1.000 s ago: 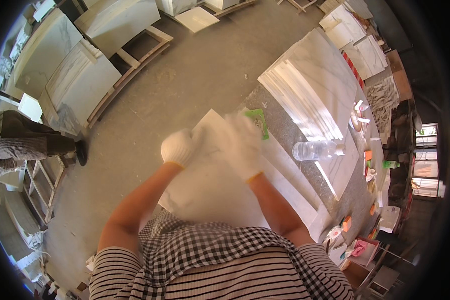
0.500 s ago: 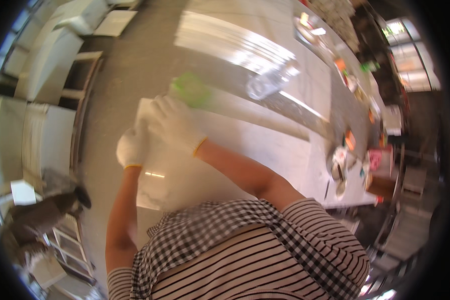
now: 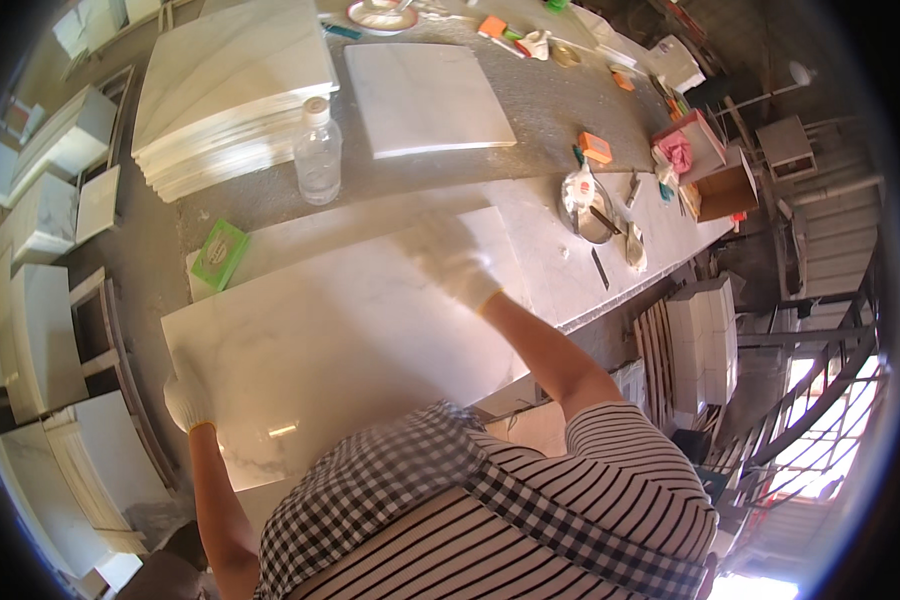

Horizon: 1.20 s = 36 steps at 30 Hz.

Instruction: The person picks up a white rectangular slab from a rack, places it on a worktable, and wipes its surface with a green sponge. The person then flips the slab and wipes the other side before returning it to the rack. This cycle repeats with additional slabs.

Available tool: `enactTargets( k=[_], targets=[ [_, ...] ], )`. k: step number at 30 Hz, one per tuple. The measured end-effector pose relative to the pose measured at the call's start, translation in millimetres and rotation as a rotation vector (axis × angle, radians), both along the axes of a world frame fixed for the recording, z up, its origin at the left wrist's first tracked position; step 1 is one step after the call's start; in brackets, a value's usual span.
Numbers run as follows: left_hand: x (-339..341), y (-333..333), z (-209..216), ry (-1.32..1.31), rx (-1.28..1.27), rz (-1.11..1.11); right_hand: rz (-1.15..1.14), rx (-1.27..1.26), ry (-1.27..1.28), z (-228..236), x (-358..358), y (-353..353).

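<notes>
A large white marble-look tile (image 3: 340,340) with faint grey veins lies flat in front of me, its near side by my checked apron. My left hand (image 3: 186,398), in a white knitted glove with a yellow cuff edge, holds the tile's left edge; its fingertips are partly hidden. Over the far right part of the tile is my right hand (image 3: 460,268), gloved alike. Motion smears its fingers, so their pose is unclear. Beyond the tile's far edge lie a green box-shaped item (image 3: 220,254) and an upright clear plastic bottle (image 3: 318,155).
A stack of tiles (image 3: 235,90) stands at the back left, with a single tile (image 3: 425,100) beside it. To the right sit a metal bowl (image 3: 588,210) with tools, an orange box (image 3: 595,148) and an open cardboard box (image 3: 727,185). More tiles (image 3: 45,340) stand on racks at far left.
The view has swung, bringing more of the bench into sight. My hands were close together at the tile's far left corner; the right has moved rightward, the left nearer along the left edge.
</notes>
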<state>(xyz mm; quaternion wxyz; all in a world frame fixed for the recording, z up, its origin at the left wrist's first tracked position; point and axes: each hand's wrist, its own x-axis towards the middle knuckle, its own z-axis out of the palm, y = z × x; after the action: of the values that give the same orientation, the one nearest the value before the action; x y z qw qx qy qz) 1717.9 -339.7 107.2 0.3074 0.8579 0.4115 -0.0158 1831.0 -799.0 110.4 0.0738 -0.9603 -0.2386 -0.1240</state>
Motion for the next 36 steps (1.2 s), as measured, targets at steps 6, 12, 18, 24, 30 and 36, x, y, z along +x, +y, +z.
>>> enactTargets(
  k=[6, 12, 18, 24, 30, 36],
  targets=[
    [-1.4, 4.6, -2.6, -0.017, 0.005, -0.037, -0.377, -0.13, 0.08, -2.4, -12.4, -76.0],
    [-0.2, 4.5, -4.4, -0.049, 0.036, -0.034, -0.436, -0.033, 0.067, -41.0, -58.2, -20.2],
    [2.2, 10.8, -15.5, -0.084, 0.072, -0.072, -0.046, 0.582, 0.139, -35.1, -160.8, 141.0],
    [11.2, 29.0, -34.8, -0.045, 0.123, -0.115, 0.218, 0.205, 0.353, -16.9, -225.2, 171.2],
    [18.0, 34.8, -37.3, -0.055, 0.103, -0.131, -0.042, 0.453, 0.35, -20.9, -224.1, 102.5],
    [21.3, 35.3, -46.1, -0.088, 0.107, -0.101, -0.396, -0.131, 0.268, 3.5, -221.2, -21.9]
  ],
)
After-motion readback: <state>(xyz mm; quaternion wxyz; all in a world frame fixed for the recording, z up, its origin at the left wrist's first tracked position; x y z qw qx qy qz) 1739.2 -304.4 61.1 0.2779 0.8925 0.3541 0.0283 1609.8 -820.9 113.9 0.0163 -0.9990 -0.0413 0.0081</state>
